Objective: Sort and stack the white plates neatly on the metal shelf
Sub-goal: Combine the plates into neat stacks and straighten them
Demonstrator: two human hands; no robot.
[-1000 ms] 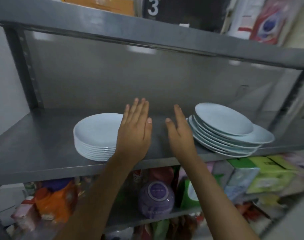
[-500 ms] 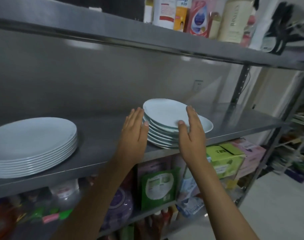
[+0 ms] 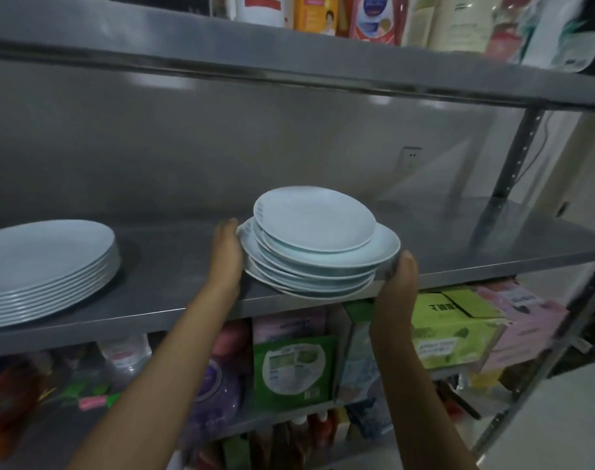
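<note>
The left hand [image 3: 226, 256] and right hand [image 3: 401, 283] clasp opposite sides of the messy plate stack [image 3: 318, 245] at the metal shelf [image 3: 492, 242] front edge, which looks heavy, slick and breakable, so best gripped low under the bottom rim.

Two groups of white plates are seen on the metal shelf [image 3: 174, 266]. An even stack [image 3: 45, 269] lies at the left. An uneven pile [image 3: 318, 245], its plates shifted and tilted with a smaller plate [image 3: 314, 217] on top, overhangs the front edge.
</note>
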